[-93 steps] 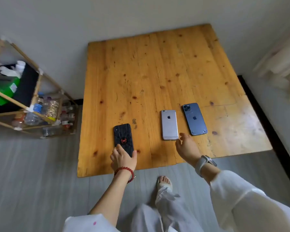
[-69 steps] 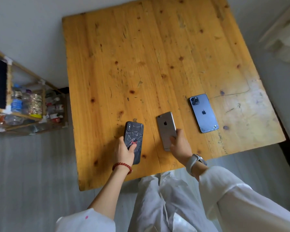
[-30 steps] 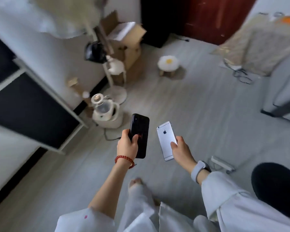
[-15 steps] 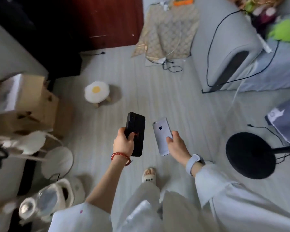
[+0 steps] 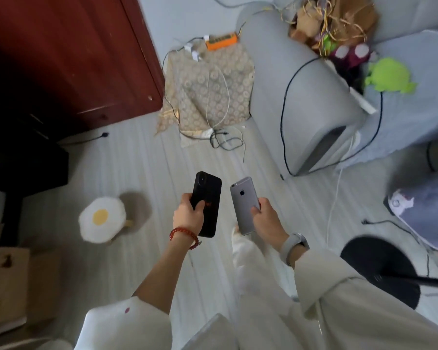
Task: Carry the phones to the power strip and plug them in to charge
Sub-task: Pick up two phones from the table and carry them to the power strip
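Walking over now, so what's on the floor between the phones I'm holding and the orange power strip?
Head view: patterned cloth with tangled charging cables, then bare floor.

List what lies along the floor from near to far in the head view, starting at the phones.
Black phone and silver phone held side by side → cable tangle → patterned cloth → orange power strip.

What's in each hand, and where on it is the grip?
Left hand grips black-cased phone around its lower half; right hand holds silver-grey phone near its lower edge.

Grey floor (image 5: 142, 168), grey sofa (image 5: 301, 97), red-brown door (image 5: 68, 54)
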`<action>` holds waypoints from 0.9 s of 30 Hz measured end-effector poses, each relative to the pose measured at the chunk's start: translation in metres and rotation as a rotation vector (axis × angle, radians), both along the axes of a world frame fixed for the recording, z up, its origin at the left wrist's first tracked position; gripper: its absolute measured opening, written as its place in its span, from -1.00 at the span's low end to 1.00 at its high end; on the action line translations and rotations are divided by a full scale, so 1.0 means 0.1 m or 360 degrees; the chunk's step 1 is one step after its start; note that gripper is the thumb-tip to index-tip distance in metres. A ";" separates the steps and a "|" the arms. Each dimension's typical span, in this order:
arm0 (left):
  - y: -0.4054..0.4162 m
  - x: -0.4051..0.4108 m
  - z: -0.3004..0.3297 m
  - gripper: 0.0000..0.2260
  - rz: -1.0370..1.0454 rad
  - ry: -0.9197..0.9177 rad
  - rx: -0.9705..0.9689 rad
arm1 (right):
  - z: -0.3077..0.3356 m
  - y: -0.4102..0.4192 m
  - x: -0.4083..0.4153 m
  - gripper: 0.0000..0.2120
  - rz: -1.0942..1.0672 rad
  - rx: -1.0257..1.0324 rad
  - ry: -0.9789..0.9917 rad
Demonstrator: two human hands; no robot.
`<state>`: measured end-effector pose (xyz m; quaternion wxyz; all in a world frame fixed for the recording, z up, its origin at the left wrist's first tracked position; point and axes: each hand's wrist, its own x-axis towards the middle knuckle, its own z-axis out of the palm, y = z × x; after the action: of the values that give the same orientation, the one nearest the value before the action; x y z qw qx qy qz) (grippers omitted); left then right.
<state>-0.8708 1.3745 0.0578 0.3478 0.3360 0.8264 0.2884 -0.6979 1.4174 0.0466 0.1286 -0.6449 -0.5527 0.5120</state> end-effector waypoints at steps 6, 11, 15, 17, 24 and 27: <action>1.58 -0.36 0.26 -0.74 0.0030 -0.0042 0.0020 | 0.26 1.63 -0.32 -0.79 0.0063 0.0110 -0.0032; 2.75 -0.73 0.30 -0.75 0.0076 -0.0068 0.0053 | 0.33 2.87 -0.70 -0.93 0.0098 0.0181 -0.0019; 3.65 -1.12 0.10 -0.73 0.0082 -0.0082 0.0034 | 0.17 3.78 -1.10 -0.89 0.0086 0.0170 -0.0010; 4.10 -1.33 -0.01 -0.74 0.0096 -0.0110 0.0036 | 0.08 4.23 -1.30 -0.82 0.0077 0.0161 -0.0020; 5.75 -2.06 -0.41 -0.74 0.0166 -0.0252 -0.0118 | -0.27 5.93 -1.98 -0.79 -0.0035 -0.0007 -0.0146; 6.35 -2.23 -0.60 -0.74 0.0202 -0.0305 -0.0154 | -0.44 6.54 -2.15 -0.79 -0.0062 -0.0077 -0.0224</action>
<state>-1.0938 2.0097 -0.0027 0.4220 0.2366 0.8220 0.3003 -0.9130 2.0711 0.0028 0.0837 -0.6929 -0.5352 0.4759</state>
